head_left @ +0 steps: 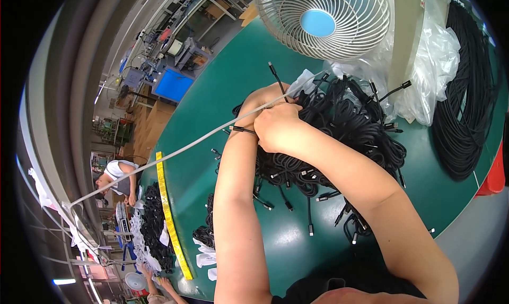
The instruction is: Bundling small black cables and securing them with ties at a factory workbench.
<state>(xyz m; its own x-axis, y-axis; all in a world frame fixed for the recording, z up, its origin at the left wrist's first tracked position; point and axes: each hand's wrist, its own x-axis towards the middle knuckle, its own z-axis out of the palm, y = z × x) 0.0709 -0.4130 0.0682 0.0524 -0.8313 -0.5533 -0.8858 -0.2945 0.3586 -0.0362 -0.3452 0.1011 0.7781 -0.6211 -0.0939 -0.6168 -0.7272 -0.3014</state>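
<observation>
My left hand (261,98) and my right hand (279,124) are close together over the green table, the right nearer and partly covering the left. Both are closed around a black charging cable (278,79). One plug end of it sticks up above the hands; another black plug (241,129) juts out by my left wrist. Which fingers press on the cable is hidden. Just right of my hands lies a big heap of bundled black cables (344,115), with metal-tipped plugs poking out on several sides.
A caged fan (323,22) stands at the back beside clear plastic bags (432,65). A large coil of black cable (461,97) lies far right. A pale cord (196,141) crosses above the table. Left are yellow tape (172,214), more cables (154,224) and co-workers (121,174).
</observation>
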